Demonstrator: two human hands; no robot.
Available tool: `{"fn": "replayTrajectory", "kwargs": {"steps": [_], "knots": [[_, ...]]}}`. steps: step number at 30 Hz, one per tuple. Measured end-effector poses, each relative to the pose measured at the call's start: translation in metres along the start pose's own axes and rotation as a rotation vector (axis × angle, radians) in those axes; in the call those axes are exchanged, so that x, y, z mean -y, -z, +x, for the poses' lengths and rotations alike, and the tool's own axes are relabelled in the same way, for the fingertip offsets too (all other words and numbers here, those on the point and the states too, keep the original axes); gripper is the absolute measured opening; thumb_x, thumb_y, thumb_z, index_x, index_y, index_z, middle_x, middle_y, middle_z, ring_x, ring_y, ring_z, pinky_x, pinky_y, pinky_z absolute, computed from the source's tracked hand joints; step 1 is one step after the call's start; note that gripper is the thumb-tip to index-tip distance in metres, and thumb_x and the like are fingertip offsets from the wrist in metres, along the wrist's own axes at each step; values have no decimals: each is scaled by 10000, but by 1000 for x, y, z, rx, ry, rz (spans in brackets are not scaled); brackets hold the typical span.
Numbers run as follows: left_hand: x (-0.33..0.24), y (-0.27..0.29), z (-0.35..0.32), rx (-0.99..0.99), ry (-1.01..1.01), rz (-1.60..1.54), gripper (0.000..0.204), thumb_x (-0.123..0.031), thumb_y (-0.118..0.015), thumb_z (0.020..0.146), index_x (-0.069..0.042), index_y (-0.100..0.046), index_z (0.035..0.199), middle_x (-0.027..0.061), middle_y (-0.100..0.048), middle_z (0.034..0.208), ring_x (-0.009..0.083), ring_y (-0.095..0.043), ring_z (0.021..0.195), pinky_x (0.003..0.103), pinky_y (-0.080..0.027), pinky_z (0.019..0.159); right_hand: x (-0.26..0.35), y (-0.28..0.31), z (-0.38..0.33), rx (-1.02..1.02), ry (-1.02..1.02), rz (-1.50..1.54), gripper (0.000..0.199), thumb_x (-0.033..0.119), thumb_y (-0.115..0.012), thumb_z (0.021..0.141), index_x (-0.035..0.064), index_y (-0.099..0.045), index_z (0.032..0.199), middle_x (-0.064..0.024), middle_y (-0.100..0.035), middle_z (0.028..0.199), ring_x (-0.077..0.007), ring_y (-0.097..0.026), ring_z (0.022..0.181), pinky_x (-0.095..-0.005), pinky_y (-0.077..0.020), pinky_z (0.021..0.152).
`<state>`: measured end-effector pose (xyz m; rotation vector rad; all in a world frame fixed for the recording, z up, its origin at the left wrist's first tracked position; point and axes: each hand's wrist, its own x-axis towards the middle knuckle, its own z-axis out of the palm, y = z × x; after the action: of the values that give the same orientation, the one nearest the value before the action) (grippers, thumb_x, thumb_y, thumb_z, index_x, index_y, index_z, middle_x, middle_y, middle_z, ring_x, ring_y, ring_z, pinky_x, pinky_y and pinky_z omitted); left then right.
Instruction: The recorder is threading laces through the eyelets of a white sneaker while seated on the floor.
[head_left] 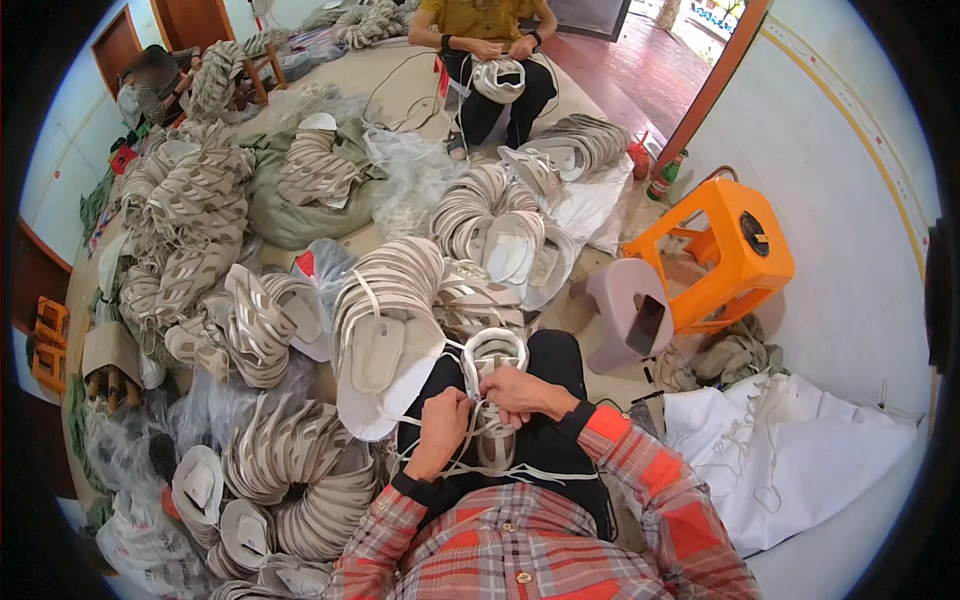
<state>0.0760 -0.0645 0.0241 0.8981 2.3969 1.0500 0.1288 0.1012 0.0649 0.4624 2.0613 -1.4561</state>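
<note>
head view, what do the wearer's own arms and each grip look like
The left sleeve and right sleeve are plaid in orange-red, grey and white, each ending at a black band. The left grip and right grip are bare, ungloved.

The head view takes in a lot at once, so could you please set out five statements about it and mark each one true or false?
1. The left hand and right hand are both at the laces of a pale shoe upper. True.
2. The co-worker in the yellow top has nothing at hand. False: the co-worker in the yellow top has both hands at another pale upper.
3. A black phone lies on the low pale purple stool. True.
4. The large white sheet lies to the left of the person. False: the large white sheet lies to the right.
5. A green bottle stands beyond the orange stool. True.
</note>
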Motion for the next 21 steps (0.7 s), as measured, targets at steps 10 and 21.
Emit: {"fn": "replayTrajectory", "kwargs": {"steps": [10,21], "knots": [[5,-13,-3,-95,-110,71,153,-169,-572,786,-19,-567,813,179,-583,794,368,-574,733,456,-456,636,-7,-2,4,-18,147,-40,126,80,-450,811,-18,-529,799,-117,-584,560,-211,-590,440,-307,-440,353],[7,6,-5,49,-283,219,127,-146,-569,769,-22,-578,793,115,-498,826,286,-483,807,380,-384,691,-6,16,-10,-276,558,1206,128,96,-492,903,12,-455,991,-153,-570,1001,-260,-594,945,-375,-501,819]]}}
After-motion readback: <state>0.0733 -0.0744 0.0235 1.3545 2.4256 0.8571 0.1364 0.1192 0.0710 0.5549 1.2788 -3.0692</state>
